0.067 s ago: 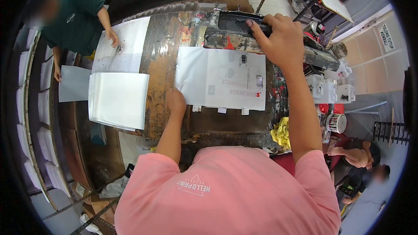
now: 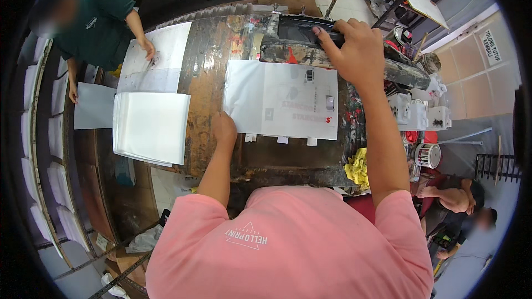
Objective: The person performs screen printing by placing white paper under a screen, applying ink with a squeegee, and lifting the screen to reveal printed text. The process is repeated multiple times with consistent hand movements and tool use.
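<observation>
My right hand [image 2: 359,50] is wrapped over the near edge of a paint-smeared wooden screen-printing frame [image 2: 299,55] at the far side of the table, its thumb lying on the dark top. The frame is tilted up, with dark ink inside it. A white printed sheet [image 2: 291,97] lies flat in front of it, with faint red and grey print showing. At the sheet's left edge, my left hand [image 2: 224,128] is closed on the border near the lower left corner; its fingertips are partly hidden. Small white tabs [image 2: 282,140] stick out below the sheet.
A stack of white sheets [image 2: 149,127] sits at the table's left. Behind it, a co-worker in dark green [image 2: 100,27] reaches over other sheets and holds a grey one [image 2: 94,105]. A yellow cloth [image 2: 357,169] and paint cans [image 2: 427,156] are at the right.
The co-worker's hand over the sheets has shifted slightly to the right. My right hand and the frame have barely moved.
</observation>
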Available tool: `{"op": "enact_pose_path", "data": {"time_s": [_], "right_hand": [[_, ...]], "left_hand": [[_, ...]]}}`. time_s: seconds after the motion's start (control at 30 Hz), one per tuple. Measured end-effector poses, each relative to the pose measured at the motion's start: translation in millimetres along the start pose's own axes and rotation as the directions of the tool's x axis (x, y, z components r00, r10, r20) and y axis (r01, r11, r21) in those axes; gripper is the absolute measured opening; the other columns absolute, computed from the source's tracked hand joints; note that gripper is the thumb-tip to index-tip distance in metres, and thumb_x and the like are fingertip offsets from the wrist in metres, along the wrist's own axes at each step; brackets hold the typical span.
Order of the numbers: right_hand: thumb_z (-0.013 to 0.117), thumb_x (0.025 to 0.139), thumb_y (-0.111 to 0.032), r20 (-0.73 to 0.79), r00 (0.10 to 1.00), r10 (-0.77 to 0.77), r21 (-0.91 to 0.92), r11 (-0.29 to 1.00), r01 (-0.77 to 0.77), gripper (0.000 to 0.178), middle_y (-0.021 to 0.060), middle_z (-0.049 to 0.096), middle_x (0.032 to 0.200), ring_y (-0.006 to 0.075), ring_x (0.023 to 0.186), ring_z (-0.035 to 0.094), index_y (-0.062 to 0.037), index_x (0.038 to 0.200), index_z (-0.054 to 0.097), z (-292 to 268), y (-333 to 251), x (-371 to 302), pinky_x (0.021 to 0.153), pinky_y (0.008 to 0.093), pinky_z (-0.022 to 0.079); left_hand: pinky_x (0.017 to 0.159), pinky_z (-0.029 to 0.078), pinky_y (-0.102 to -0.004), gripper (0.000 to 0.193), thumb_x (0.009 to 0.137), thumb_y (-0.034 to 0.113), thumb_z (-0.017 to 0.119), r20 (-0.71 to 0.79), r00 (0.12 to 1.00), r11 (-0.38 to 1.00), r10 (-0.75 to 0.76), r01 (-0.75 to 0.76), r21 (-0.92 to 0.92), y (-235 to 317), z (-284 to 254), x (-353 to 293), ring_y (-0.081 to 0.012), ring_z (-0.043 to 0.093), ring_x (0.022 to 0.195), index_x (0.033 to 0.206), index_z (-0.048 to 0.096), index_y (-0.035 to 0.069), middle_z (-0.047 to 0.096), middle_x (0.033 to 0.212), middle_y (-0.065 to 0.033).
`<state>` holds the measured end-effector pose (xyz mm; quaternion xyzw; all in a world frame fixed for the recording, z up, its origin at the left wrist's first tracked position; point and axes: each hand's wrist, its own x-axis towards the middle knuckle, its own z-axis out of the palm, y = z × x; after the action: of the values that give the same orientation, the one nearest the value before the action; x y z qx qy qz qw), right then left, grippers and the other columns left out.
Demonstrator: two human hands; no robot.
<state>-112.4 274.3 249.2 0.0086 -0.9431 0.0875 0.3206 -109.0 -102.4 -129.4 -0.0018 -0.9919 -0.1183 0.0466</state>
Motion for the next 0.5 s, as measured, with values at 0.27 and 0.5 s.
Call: {"op": "enact_pose_path", "data": {"time_s": [0.27,0.5], "right_hand": [[0.069,0.094,-0.057,-0.004,1.000,-0.019,-0.073,0.997,0.019,0.054,0.0109,0.068,0.083,0.0302,0.086,0.065,-0.0042,0.082,0.075,5,6,-32,0.080,0.0438,0.042],[0.069,0.094,-0.057,-0.001,1.000,-0.017,-0.048,0.999,0.017,0.054,0.0099,0.068,0.083,0.0296,0.087,0.064,-0.0047,0.082,0.076,4,-3,-40,0.079,0.0436,0.041]], "left_hand": [[0.085,0.051,-0.0588,0.015,0.092,0.008,0.063,0.001,0.998,0.964,0.057,-0.055,-0.260,83,-87,13,-0.0488,0.064,0.095,0.098,0.061,-0.005,0.065,0.098,-0.0284],[0.082,0.051,-0.0537,0.010,0.089,0.002,0.065,0.008,0.999,0.875,0.047,-0.037,-0.483,62,-71,10,-0.0476,0.064,0.091,0.093,0.061,-0.006,0.065,0.096,-0.0279]]}}
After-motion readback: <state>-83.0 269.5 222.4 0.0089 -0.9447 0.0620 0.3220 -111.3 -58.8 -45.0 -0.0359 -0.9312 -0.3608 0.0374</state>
